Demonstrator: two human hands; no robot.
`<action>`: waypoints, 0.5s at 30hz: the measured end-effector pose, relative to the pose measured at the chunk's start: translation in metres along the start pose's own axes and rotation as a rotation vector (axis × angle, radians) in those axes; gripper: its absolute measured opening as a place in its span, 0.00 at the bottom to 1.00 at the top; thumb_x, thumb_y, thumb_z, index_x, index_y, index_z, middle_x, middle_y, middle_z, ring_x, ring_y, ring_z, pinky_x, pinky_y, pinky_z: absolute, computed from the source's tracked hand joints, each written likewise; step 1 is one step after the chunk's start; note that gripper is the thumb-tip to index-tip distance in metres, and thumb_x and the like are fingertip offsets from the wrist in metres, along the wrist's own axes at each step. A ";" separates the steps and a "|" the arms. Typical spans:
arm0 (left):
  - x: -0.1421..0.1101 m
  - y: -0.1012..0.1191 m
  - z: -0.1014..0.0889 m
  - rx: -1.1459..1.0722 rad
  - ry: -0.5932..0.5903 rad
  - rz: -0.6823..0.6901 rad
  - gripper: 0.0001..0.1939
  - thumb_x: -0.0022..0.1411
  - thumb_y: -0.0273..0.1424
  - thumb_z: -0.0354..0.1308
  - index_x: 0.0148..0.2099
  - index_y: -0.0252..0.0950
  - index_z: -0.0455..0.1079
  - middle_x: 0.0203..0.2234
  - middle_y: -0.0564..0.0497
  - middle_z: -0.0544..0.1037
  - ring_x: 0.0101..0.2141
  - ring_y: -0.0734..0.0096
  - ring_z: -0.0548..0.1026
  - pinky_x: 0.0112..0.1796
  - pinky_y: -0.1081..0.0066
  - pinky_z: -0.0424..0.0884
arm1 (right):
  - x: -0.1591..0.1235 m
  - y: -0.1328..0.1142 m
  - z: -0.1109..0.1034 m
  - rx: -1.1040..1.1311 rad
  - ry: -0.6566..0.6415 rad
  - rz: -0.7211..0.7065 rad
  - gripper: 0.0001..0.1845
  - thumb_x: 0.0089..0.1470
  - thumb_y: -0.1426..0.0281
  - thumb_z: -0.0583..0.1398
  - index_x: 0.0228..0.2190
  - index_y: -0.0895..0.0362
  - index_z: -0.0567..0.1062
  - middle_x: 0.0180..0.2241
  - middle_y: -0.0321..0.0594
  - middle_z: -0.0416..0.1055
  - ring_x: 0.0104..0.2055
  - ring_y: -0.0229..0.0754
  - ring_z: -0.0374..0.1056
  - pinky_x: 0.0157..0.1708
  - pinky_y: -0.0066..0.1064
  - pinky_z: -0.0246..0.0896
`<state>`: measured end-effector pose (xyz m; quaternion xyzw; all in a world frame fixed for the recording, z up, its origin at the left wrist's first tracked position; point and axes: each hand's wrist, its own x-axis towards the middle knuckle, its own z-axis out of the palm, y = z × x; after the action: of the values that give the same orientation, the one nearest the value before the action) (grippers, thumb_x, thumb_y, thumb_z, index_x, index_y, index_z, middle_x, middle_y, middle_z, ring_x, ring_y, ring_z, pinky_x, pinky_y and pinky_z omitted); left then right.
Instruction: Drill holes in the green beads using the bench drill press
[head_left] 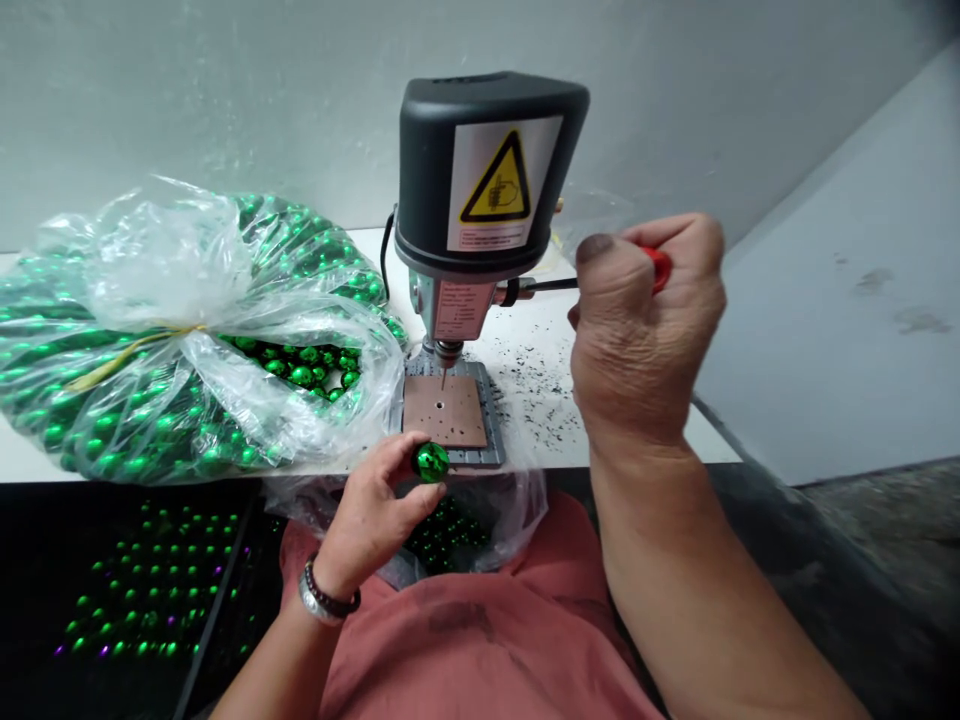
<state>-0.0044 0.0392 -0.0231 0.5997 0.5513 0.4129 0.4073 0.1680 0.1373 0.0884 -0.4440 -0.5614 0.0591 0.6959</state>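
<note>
- Fingers of the left hand (367, 510): closed in a fingertip pinch around a shiny green ball (430, 462), a hold that seems suited to something round and slick. The ball sits just in front of the bench drill (480, 170).
- Fingers of the right hand (645, 320): curled shut around a red-handled screwdriver (658, 268), whose thin black shaft (551, 285) reaches the side of the bench drill, apparently to work on a part there.
- Directly below the bench drill's head: a thin bit (442, 378) points at a brown square plate (435, 410), seemingly placed so that its central hole lines up with the bit.
- Left of the bench drill: a clear plastic bag (187, 340) of green balls, its neck tied with yellow cord to hold them in.
- Right of the bench drill: black specks (536, 400) scattered across the white counter (22, 462).
- Nearer the person than the bench drill: another bag of green balls (450, 535) rests against a salmon shirt (480, 640).
- Front left of the bench drill: a black tray (150, 580) holds green balls in spaced rows.
</note>
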 end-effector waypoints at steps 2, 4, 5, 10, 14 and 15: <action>-0.005 0.003 -0.001 0.025 -0.014 0.013 0.21 0.51 0.29 0.61 0.50 0.39 0.68 0.45 0.47 0.73 0.45 0.65 0.72 0.48 0.65 0.68 | -0.001 0.001 0.000 0.001 -0.007 -0.003 0.09 0.52 0.66 0.54 0.27 0.57 0.59 0.22 0.29 0.54 0.23 0.26 0.52 0.25 0.23 0.54; -0.008 0.005 -0.002 0.046 -0.016 0.023 0.21 0.51 0.28 0.60 0.50 0.40 0.69 0.46 0.47 0.72 0.46 0.65 0.71 0.49 0.65 0.67 | -0.002 0.002 -0.001 0.007 -0.011 -0.022 0.09 0.52 0.65 0.55 0.27 0.57 0.60 0.22 0.29 0.54 0.24 0.26 0.52 0.26 0.23 0.54; -0.010 0.005 -0.003 0.046 -0.012 0.026 0.21 0.51 0.27 0.60 0.50 0.40 0.69 0.46 0.47 0.72 0.46 0.65 0.70 0.49 0.65 0.67 | -0.003 0.002 -0.001 0.014 -0.014 -0.030 0.09 0.52 0.65 0.55 0.27 0.57 0.60 0.23 0.29 0.54 0.24 0.26 0.53 0.26 0.23 0.54; -0.015 0.004 -0.004 -0.127 -0.024 -0.050 0.23 0.50 0.30 0.62 0.51 0.41 0.69 0.48 0.47 0.72 0.47 0.63 0.70 0.50 0.65 0.66 | -0.004 0.002 -0.002 0.020 -0.023 -0.014 0.09 0.52 0.65 0.54 0.27 0.56 0.59 0.21 0.28 0.52 0.22 0.26 0.51 0.24 0.24 0.53; -0.017 0.002 -0.004 -0.443 -0.104 -0.176 0.26 0.48 0.32 0.65 0.52 0.41 0.69 0.47 0.48 0.74 0.45 0.65 0.71 0.47 0.67 0.67 | -0.004 0.003 -0.002 0.016 -0.019 -0.011 0.08 0.51 0.66 0.54 0.27 0.56 0.60 0.22 0.29 0.54 0.23 0.27 0.53 0.26 0.24 0.55; -0.018 0.002 -0.004 -0.498 -0.124 -0.192 0.27 0.48 0.32 0.65 0.53 0.42 0.69 0.46 0.49 0.74 0.45 0.66 0.72 0.47 0.67 0.67 | -0.004 0.004 -0.002 0.019 -0.014 -0.015 0.07 0.51 0.66 0.55 0.27 0.56 0.61 0.23 0.30 0.55 0.24 0.27 0.53 0.26 0.25 0.55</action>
<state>-0.0086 0.0215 -0.0208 0.4502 0.4612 0.4577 0.6125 0.1699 0.1362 0.0834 -0.4329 -0.5690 0.0625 0.6964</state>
